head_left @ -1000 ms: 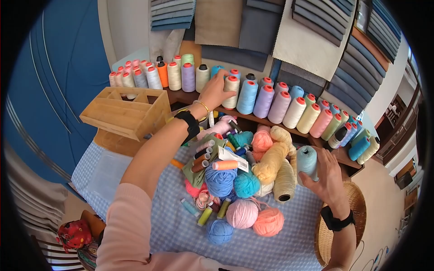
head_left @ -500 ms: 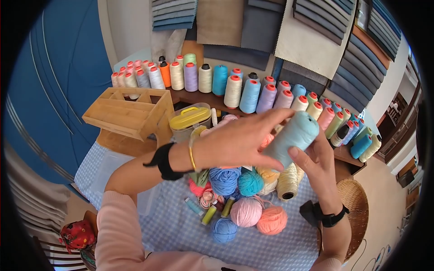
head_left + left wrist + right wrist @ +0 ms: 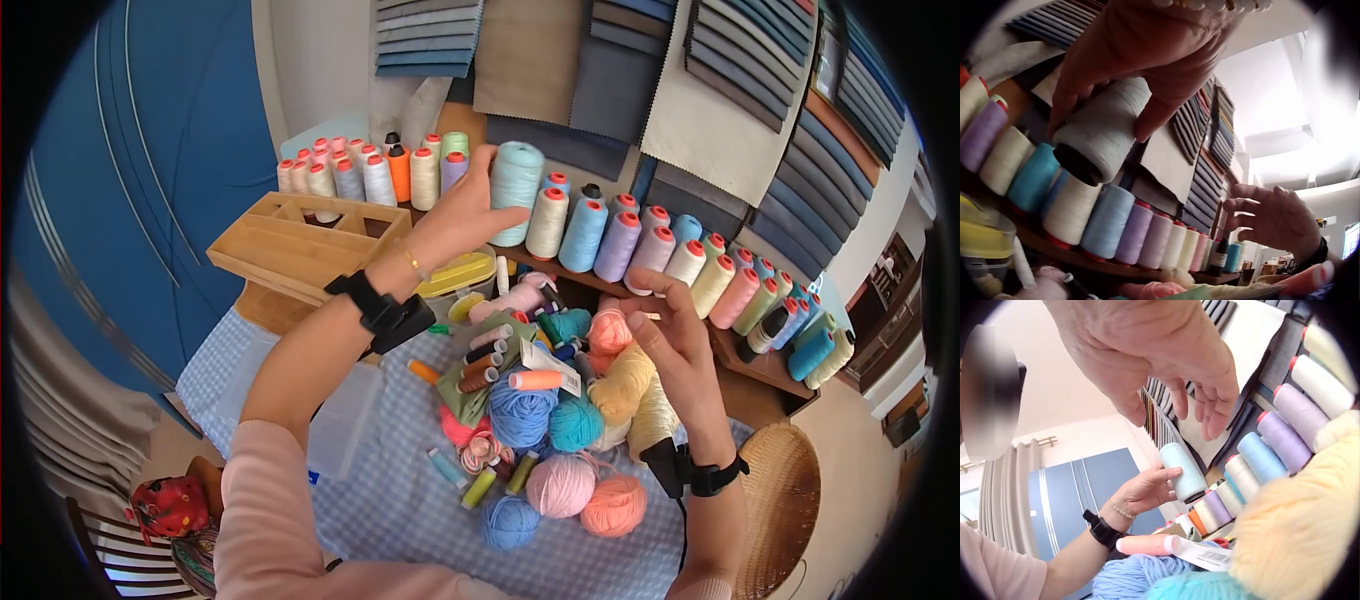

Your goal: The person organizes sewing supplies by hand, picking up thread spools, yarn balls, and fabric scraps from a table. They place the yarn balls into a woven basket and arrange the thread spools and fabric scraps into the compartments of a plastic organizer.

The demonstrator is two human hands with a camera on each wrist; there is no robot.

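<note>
The left hand (image 3: 462, 212) grips a pale aqua thread cone (image 3: 517, 190), holding it up in front of the row of cones on the shelf. In the left wrist view the cone (image 3: 1100, 134) is tilted between thumb and fingers of the left hand (image 3: 1141, 56), its dark base showing above the shelf cones. The right hand (image 3: 680, 350) holds nothing; its fingers are loosely bent over the right side of the yarn pile, near a cream cone (image 3: 652, 410). From the right wrist, the right hand (image 3: 1160, 362) hangs with relaxed fingers.
Thread cones line a dark shelf (image 3: 760, 372) behind the table. A wooden organizer (image 3: 300, 245) and a yellow-lidded box (image 3: 460, 272) stand at left. Yarn balls, such as a pink one (image 3: 560, 486), and small spools lie on the checked cloth (image 3: 400, 510). A wicker basket (image 3: 790, 500) is at right.
The aqua cone passed from the right hand to the left, which carried it up and left to the shelf row. The right hand let go, its fingers now loose. The head view shifted slightly.
</note>
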